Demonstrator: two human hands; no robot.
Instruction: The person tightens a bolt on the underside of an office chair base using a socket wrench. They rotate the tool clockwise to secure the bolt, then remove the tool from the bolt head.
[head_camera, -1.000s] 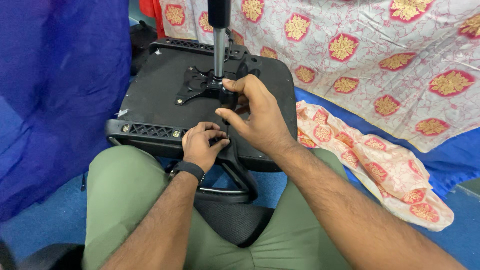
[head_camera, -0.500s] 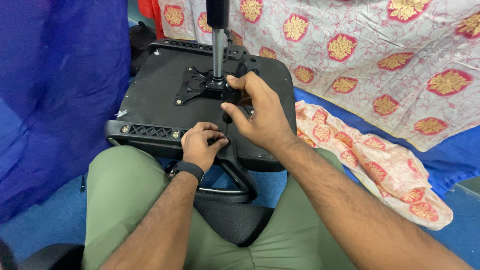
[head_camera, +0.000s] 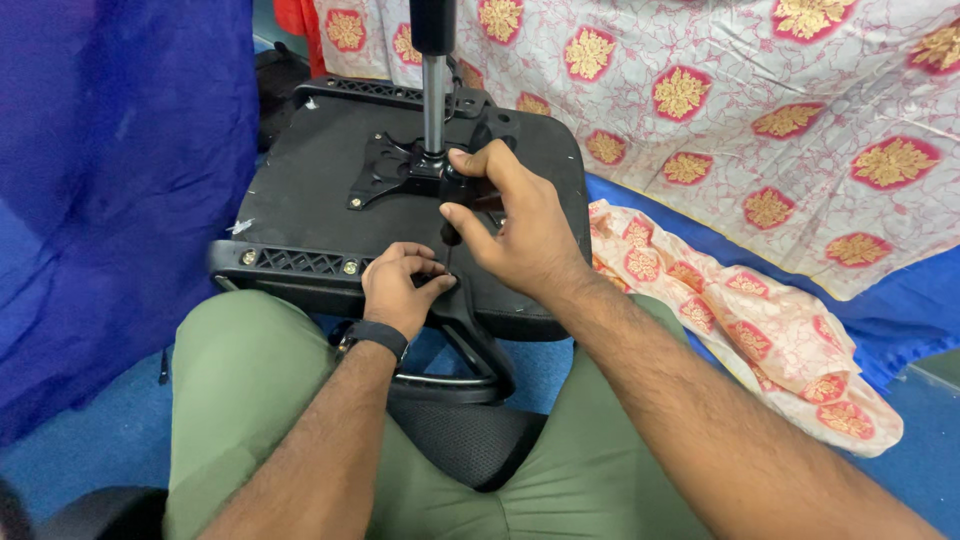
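An upturned black office chair seat (head_camera: 310, 200) rests on my lap, its underside up. A metal mounting plate (head_camera: 385, 170) and a gas cylinder (head_camera: 433, 90) stand at its middle. My right hand (head_camera: 525, 230) grips the black handle of a screwdriver (head_camera: 452, 200) held upright over the seat's near edge. My left hand (head_camera: 400, 290) pinches at the tool's tip, where a black armrest bracket (head_camera: 470, 340) meets the seat. What the tip touches is hidden by my fingers.
A blue cloth (head_camera: 110, 200) hangs close on the left. A white sheet with red and gold flowers (head_camera: 760, 110) covers the back and right, and a folded piece of it (head_camera: 760, 330) lies on the blue floor. A black mesh backrest (head_camera: 460, 445) sits between my knees.
My right hand's fingers have shifted slightly around the screwdriver handle. My left hand and the seat stay where they were.
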